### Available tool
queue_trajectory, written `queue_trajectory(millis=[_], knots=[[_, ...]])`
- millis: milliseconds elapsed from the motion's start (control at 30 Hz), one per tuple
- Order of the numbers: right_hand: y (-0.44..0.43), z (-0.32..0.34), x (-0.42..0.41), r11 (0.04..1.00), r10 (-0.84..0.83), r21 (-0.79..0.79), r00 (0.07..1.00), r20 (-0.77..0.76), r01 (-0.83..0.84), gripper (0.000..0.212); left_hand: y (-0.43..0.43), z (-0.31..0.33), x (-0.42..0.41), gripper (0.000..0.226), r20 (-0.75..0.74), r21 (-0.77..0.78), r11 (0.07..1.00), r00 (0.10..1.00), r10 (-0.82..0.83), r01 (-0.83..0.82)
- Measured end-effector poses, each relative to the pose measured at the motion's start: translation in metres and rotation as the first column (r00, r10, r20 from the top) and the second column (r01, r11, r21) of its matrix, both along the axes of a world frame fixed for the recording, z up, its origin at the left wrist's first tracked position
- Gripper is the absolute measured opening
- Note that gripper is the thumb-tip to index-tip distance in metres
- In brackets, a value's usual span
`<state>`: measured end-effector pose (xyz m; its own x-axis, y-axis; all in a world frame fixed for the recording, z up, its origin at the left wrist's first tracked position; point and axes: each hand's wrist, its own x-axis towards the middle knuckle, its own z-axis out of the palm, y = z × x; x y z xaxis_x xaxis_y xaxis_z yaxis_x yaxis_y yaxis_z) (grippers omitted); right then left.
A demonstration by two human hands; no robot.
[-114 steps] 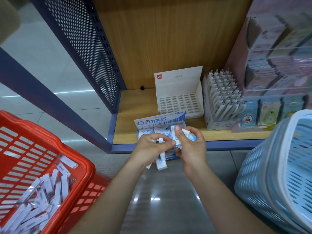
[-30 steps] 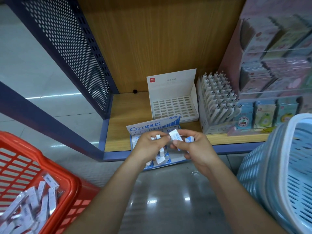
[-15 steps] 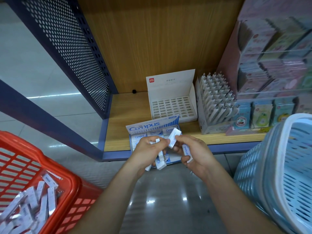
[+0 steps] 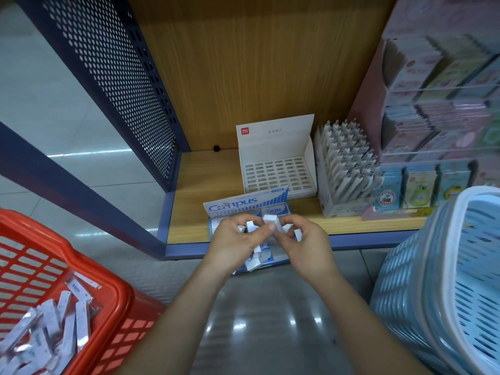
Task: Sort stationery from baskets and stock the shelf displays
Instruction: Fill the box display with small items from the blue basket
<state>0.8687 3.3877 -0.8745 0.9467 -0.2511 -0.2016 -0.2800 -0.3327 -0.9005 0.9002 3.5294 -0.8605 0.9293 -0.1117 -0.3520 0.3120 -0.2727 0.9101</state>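
Eraser [image 4: 270,221] between left hand [image 4: 236,240] and right hand [image 4: 307,243] — short end uppermost.

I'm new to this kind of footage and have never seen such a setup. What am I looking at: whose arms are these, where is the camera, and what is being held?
There is no machine here. These are a person's two bare arms, filmed by one wide-angle camera worn on the head, looking forward and down. The left hand and right hand meet at the front edge of a wooden shelf. Both hold small white erasers, and the left hand has several. Under the hands sits an open blue Campus box. Behind it stands an empty white display box, with a rack of white pens beside it. At the lower left, a red basket holds white packets. A blue basket is at the right.
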Motion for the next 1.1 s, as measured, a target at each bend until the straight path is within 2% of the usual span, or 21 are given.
queue_trajectory(millis=[67,100,167,233,300,367,433,567,700,800,900,1033,1100], knots=[[0.000,-0.007,-0.002,0.971,0.051,-0.237,0.998,0.047,-0.039,0.013,-0.001,-0.002,0.000,0.026,-0.021,0.010,1.000,1.000,0.008,-0.008],[0.001,-0.008,-0.002,0.959,0.058,-0.280,0.996,0.068,-0.037,0.017,-0.002,-0.003,0.000,0.026,-0.039,0.012,1.000,0.999,0.016,-0.015],[0.002,-0.010,-0.004,0.970,0.032,-0.245,0.992,0.120,-0.001,0.021,-0.002,-0.005,-0.001,0.016,-0.064,-0.003,1.000,0.998,0.029,-0.029],[0.001,-0.010,-0.004,0.989,-0.051,-0.131,0.994,0.098,0.064,0.026,0.000,-0.007,-0.003,0.008,-0.063,-0.037,0.998,0.997,0.048,-0.050],[-0.004,-0.006,-0.001,0.977,-0.160,0.136,0.985,-0.066,0.167,0.025,0.003,-0.010,-0.004,0.005,-0.058,-0.059,0.996,0.996,0.064,-0.067],[-0.010,0.002,0.001,0.859,-0.140,0.444,0.951,-0.274,0.255,0.019,0.005,-0.012,-0.005,0.010,-0.065,-0.072,0.995,0.995,0.069,-0.074],[-0.013,0.003,0.001,0.816,-0.069,0.525,0.942,-0.329,0.243,0.016,0.006,-0.014,-0.006,0.014,-0.063,-0.087,0.994,0.996,0.061,-0.067],[-0.015,0.001,0.005,0.780,-0.123,0.545,0.930,-0.347,0.307,0.012,0.004,-0.015,-0.006,0.017,-0.053,-0.045,0.999,0.998,0.016,-0.018],[-0.009,-0.006,0.012,0.846,-0.269,0.385,0.919,-0.288,0.368,0.010,0.004,-0.021,-0.005,0.024,-0.029,0.128,0.992,1.000,-0.010,0.013],[-0.003,-0.014,0.020,0.900,-0.409,0.087,0.897,-0.169,0.427,0.017,0.012,-0.027,-0.004,0.038,-0.018,0.347,0.936,0.999,-0.046,0.050],[0.004,-0.016,0.025,0.909,-0.398,-0.187,0.909,-0.121,0.373,0.014,0.017,-0.032,-0.005,0.049,-0.067,0.454,0.885,0.994,-0.083,0.104],[0.016,-0.018,0.034,0.893,-0.431,-0.216,0.890,-0.150,0.396,0.009,0.015,-0.028,-0.004,0.051,-0.075,0.490,0.863,0.992,-0.101,0.125],[0.016,-0.018,0.035,0.911,-0.373,-0.257,0.911,-0.176,0.323,0.004,0.013,-0.026,-0.002,0.050,-0.060,0.523,0.839,0.988,-0.139,0.150]])
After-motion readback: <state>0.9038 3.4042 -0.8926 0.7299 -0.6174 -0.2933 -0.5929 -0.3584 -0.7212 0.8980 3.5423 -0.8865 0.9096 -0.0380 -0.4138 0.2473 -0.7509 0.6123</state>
